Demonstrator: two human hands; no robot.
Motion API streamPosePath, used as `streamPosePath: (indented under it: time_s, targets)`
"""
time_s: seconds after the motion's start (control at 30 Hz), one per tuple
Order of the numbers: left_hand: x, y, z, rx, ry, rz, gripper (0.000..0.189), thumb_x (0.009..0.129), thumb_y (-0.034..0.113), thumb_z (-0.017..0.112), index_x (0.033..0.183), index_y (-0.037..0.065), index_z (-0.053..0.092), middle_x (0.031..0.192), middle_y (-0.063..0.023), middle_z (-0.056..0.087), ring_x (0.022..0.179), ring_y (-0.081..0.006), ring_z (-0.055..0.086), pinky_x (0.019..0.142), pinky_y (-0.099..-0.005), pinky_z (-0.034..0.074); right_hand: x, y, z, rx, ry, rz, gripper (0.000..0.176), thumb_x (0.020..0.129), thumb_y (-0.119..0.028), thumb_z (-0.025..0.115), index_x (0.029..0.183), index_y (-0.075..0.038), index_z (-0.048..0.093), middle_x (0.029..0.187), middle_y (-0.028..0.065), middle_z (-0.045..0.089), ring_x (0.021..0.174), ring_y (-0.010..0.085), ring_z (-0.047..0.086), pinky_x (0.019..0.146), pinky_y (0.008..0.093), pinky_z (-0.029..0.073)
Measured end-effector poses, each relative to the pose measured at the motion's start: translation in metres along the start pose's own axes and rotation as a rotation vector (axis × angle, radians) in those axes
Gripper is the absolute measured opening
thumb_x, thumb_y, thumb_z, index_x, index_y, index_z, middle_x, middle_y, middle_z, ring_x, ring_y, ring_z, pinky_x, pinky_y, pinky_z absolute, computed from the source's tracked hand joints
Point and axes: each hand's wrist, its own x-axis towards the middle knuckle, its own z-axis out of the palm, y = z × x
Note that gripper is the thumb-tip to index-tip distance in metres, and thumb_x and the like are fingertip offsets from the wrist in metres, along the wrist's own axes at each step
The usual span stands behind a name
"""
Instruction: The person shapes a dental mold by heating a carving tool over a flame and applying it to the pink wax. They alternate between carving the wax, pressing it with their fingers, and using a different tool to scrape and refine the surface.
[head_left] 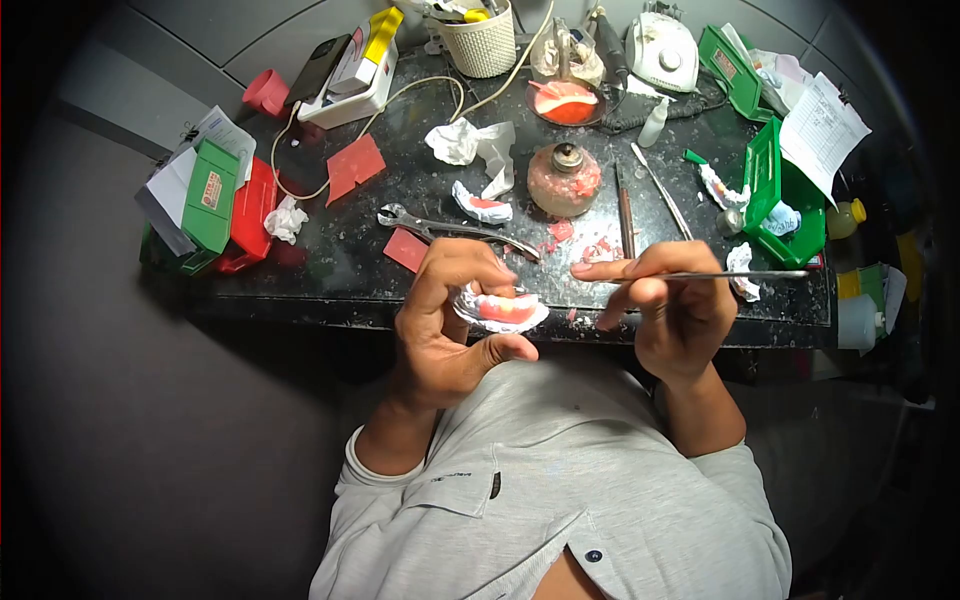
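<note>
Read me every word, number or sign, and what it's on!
None reads clearly.
Left green bin's label: too blurred.
Upper right green bin's label: too blurred.
Right white sheet: writing too small.
Shirt pocket: dark marks too small.
Pale-blue item in lower green bin: marks blurred.

one held cast [508,312] and two red sheets [355,168] [403,249] show.

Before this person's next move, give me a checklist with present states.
1. Left hand grips the white-and-pink dental model: ok.
2. Right hand holds the slim metal tool: ok.
3. Tool's working tip clean: cannot tell; too little detail.
4. Round glass burner lit: cannot tell; no flame clearly shows.
5. Worktop free of pink scraps: not ok; some lie near the burner.
</note>
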Motion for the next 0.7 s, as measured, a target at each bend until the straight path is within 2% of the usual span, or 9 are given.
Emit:
streamPosePath:
  time_s: [0.03, 0.1, 0.13, 0.17, 0.23, 0.27, 0.3, 0.53, 0.7]
  targets:
    - [0.001, -0.001, -0.001, 0.001, -0.003, -0.001, 0.062, 0.072, 0.027, 0.095, 0.117, 0.001, 0.06, 0.113, -0.0106, 0.055, 0.101, -0.0161, 0.057, 0.089, -0.0293, 0.048, 0.003, 0.0, 0.002, 0.001, 0.003, -0.001, 0.008, 0.1, 0.002, 0.062, 0.105, 0.008, 0.061, 0.096, 0.0171, 0.072, 0.093, 0.0302, 0.075, 0.092, 0.0482, 0.061]
    - [0.002, -0.002, -0.005, 0.092, -0.043, 0.106, 0.059, 0.069, 0.031, 0.095, 0.111, 0.002, 0.064, 0.11, -0.0112, 0.057, 0.1, -0.0172, 0.058, 0.089, -0.0291, 0.048, 0.01, 0.001, 0.01, -0.18, -0.13, -0.212, 0.012, 0.098, 0.005, 0.064, 0.109, 0.008, 0.062, 0.1, 0.0191, 0.073, 0.101, 0.0331, 0.075, 0.093, 0.0458, 0.06]
    - [0.002, -0.002, -0.005, 0.09, -0.027, 0.103, 0.06, 0.067, 0.033, 0.095, 0.109, 0.002, 0.065, 0.11, -0.0109, 0.058, 0.1, -0.0167, 0.058, 0.089, -0.0292, 0.048, 0.009, -0.004, 0.011, -0.209, -0.187, -0.158, 0.018, 0.095, 0.007, 0.066, 0.113, 0.009, 0.064, 0.106, 0.0217, 0.074, 0.106, 0.0339, 0.074, 0.097, 0.0476, 0.058]
    - [0.002, -0.002, -0.005, 0.091, -0.028, 0.102, 0.06, 0.067, 0.033, 0.095, 0.109, 0.002, 0.065, 0.11, -0.0109, 0.058, 0.1, -0.0167, 0.058, 0.089, -0.0292, 0.048, 0.01, -0.006, 0.017, -0.226, -0.215, -0.192, 0.024, 0.091, 0.008, 0.07, 0.115, 0.009, 0.066, 0.111, 0.0229, 0.074, 0.107, 0.035, 0.074, 0.099, 0.0489, 0.057]
    - [0.001, -0.001, -0.006, 0.08, -0.011, 0.1, 0.06, 0.067, 0.033, 0.095, 0.109, 0.003, 0.066, 0.108, -0.0107, 0.059, 0.099, -0.0163, 0.058, 0.086, -0.0285, 0.048, 0.013, -0.005, 0.021, -0.35, -0.301, -0.319, 0.028, 0.086, 0.006, 0.075, 0.113, 0.007, 0.069, 0.11, 0.023, 0.074, 0.106, 0.0363, 0.074, 0.098, 0.0498, 0.058]
    - [0.001, -0.001, -0.006, 0.08, -0.011, 0.099, 0.06, 0.067, 0.033, 0.095, 0.109, 0.003, 0.066, 0.108, -0.0107, 0.059, 0.099, -0.0163, 0.058, 0.086, -0.0285, 0.048, 0.014, -0.015, 0.025, -0.487, -0.32, -0.341, 0.022, 0.088, -0.001, 0.075, 0.108, 0.005, 0.07, 0.112, 0.0258, 0.073, 0.109, 0.039, 0.073, 0.097, 0.0496, 0.059]
    - [0.0, -0.001, -0.007, 0.066, -0.012, 0.091, 0.059, 0.067, 0.033, 0.095, 0.109, 0.004, 0.066, 0.106, -0.0102, 0.06, 0.098, -0.0159, 0.058, 0.085, -0.0279, 0.047, 0.014, -0.012, 0.027, -0.472, -0.321, -0.372, 0.024, 0.086, 0.002, 0.077, 0.11, 0.003, 0.071, 0.113, 0.0238, 0.073, 0.109, 0.0374, 0.073, 0.098, 0.0491, 0.059]
    - [0.001, 0.003, -0.008, 0.079, -0.012, 0.082, 0.06, 0.064, 0.033, 0.096, 0.109, 0.004, 0.068, 0.098, -0.0082, 0.061, 0.089, -0.0141, 0.059, 0.076, -0.0261, 0.047, 0.008, -0.014, 0.031, -0.487, -0.346, -0.334, 0.028, 0.086, 0.009, 0.073, 0.113, 0.005, 0.069, 0.112, 0.0227, 0.073, 0.11, 0.0374, 0.073, 0.1, 0.0499, 0.058]
    - [-0.001, 0.003, -0.006, 0.13, 0.019, 0.083, 0.059, 0.064, 0.032, 0.097, 0.107, 0.003, 0.068, 0.098, -0.0086, 0.062, 0.087, -0.0137, 0.06, 0.075, -0.026, 0.048, 0.008, -0.015, 0.032, -0.479, -0.338, -0.33, 0.029, 0.086, 0.013, 0.07, 0.114, 0.006, 0.068, 0.112, 0.0235, 0.072, 0.11, 0.0383, 0.072, 0.1, 0.05, 0.059]
